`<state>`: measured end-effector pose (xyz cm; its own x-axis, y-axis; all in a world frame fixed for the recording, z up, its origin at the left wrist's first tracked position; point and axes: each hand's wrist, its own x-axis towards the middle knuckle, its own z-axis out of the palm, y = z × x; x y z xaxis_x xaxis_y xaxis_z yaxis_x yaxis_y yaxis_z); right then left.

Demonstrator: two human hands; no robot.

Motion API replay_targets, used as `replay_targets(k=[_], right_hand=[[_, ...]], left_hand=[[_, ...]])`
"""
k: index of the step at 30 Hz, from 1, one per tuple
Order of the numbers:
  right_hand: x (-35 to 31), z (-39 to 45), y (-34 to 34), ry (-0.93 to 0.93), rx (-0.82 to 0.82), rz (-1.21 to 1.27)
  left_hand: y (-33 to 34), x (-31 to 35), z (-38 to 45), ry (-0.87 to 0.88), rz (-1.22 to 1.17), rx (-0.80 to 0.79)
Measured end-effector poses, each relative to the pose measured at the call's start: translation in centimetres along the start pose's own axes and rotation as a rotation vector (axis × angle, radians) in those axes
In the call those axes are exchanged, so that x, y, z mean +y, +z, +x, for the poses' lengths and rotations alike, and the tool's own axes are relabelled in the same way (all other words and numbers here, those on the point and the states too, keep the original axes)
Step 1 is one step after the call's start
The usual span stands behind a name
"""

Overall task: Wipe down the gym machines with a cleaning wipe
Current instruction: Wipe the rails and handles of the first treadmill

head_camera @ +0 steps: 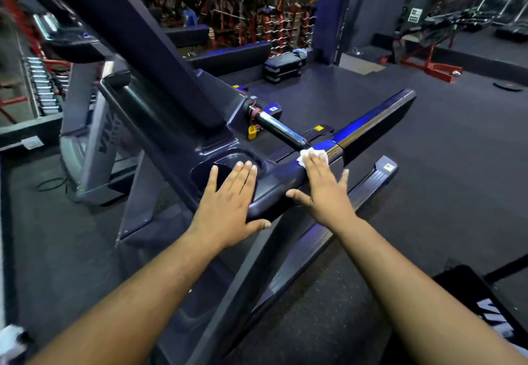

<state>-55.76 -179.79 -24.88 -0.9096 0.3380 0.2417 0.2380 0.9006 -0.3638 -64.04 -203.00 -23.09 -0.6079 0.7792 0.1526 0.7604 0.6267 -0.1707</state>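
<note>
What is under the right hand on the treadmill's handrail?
A white cleaning wipe lies under the right hand's straight fingers, pressed onto the dark handrail. Only its edges show past the fingertips; the rest of it, and the rail beneath, is covered.

A small white cleaning wipe (310, 155), crumpled and flattened, lies on the dark glossy handrail (368, 124) of a treadmill (200, 142). It sits under the fingertips of the right grip (323, 184), only its far edge showing beyond them. The rail runs on past the grip, shining blue; the treadmill's console tray lies to the grip's left.
</note>
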Motion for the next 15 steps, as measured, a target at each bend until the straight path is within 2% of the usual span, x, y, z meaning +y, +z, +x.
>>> replay_targets(k=[4,10,15], right_hand=[[-5.4,-2.1,1.5,-0.235,-0.136,-0.049],[-6.2,-2.4,0.2,-0.199,-0.084,-0.199],[-10.3,-5.0,2.0,-0.422,-0.155,-0.164]], left_hand=[[0.6,-2.2,-1.8,-0.071,-0.109,0.000],[0.7,-5.8,-4.0,-0.150,-0.299,-0.072],[1.0,-7.0,-4.4,-0.137,-0.335,-0.094]])
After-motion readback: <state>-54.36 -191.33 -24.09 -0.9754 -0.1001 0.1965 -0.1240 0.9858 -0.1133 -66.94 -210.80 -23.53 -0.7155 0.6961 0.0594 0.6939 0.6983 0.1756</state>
